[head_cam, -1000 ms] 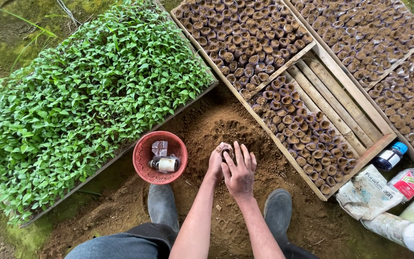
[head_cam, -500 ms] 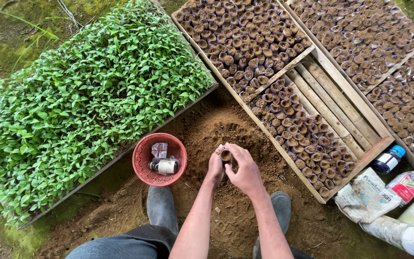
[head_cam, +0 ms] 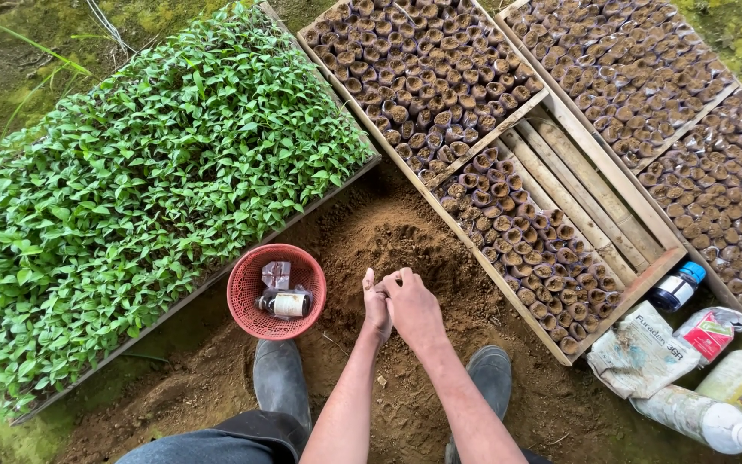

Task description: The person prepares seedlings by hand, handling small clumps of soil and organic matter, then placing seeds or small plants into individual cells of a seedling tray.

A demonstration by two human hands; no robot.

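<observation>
Both hands, left hand (head_cam: 377,311) and right hand (head_cam: 414,308), close together around something small I cannot identify, above the soil mound (head_cam: 388,241) between seedling tray (head_cam: 130,198) and wooden crate (head_cam: 611,296); firm, even pressing seems wise.

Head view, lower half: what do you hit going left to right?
Seedling tray → red basket → left hand → right hand → wooden tray of soil pots → dark blue-capped bottle → white bottle.
</observation>
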